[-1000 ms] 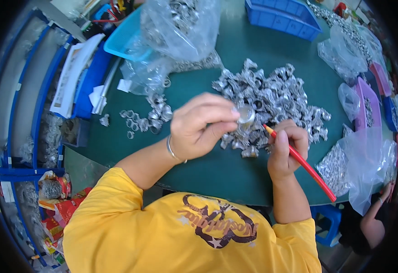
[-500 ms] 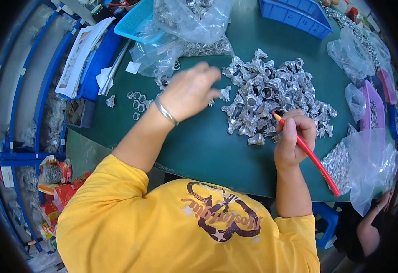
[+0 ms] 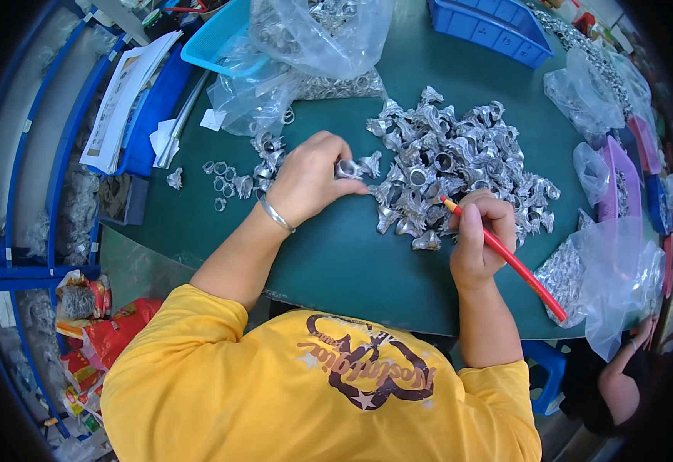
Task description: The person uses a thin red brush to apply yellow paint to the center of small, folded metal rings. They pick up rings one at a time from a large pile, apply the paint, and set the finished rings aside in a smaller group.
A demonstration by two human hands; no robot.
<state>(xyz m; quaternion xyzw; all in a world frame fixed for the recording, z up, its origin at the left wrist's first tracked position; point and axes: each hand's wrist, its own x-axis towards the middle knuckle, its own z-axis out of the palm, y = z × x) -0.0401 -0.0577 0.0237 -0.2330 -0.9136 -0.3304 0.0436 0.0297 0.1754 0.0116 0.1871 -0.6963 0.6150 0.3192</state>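
My left hand (image 3: 309,175), with a silver bangle at the wrist, has its thumb and fingers curled round a silver-coloured metal ring (image 3: 348,169). Another chunky ring (image 3: 370,163) lies just beyond its fingertips, beside a large heap of similar rings (image 3: 459,158). At the heap's near right edge, my right hand (image 3: 484,235) is closed round a red pencil (image 3: 525,273). The pencil's tip points up and left toward the heap. Several rings (image 3: 268,150) lie behind my left hand, partly hidden by it, and smaller ones (image 3: 219,183) sit further left.
Clear plastic bags of metal pieces (image 3: 336,83) lie at the back of the green table (image 3: 336,262). Near them are a turquoise basket (image 3: 217,38) and a blue bin (image 3: 494,35). More bags (image 3: 613,269) and a purple tray (image 3: 619,177) line the right. Another person's arm (image 3: 621,385) shows lower right.
My left hand has gone from a blurred, open reach to a curl round a ring. My right hand keeps the pencil. The whole view has shifted slightly.
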